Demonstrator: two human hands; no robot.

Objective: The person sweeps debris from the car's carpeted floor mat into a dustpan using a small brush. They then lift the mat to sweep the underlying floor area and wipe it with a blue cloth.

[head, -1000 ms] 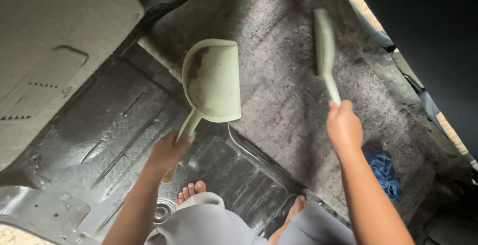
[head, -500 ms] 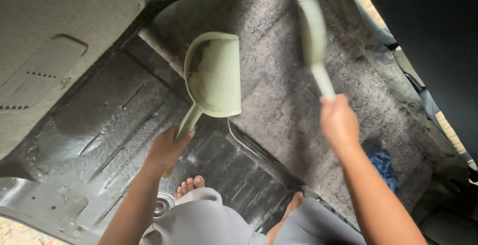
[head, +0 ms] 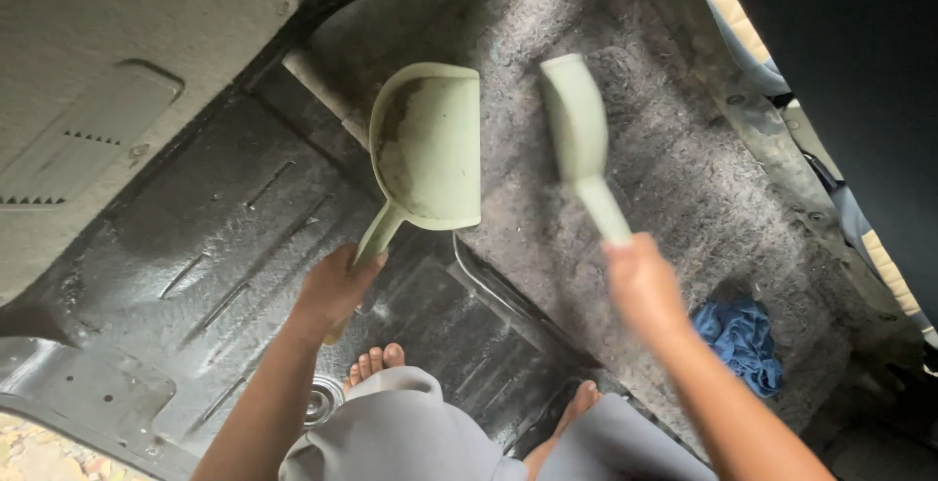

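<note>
**Dustpan and brush at work on a vehicle floor**

Seen from above, a person crouches barefoot on the stripped floor of a vehicle. At left, the black metal floor panel [head: 195, 276] lies bare. The left hand [head: 337, 291] is clenched around the handle of a pale green dustpan [head: 430, 149], whose scoop rests flat where the panel meets the grey carpet [head: 635, 149], its open edge apparently set to catch what is swept toward it; the inside looks soiled. Just to the right, the right hand [head: 640, 281] grips the handle of a matching green brush [head: 576, 129], blurred, head held over the carpet beside the pan. Farther right, a crumpled blue cloth [head: 743, 339] lies on the carpet.
</note>
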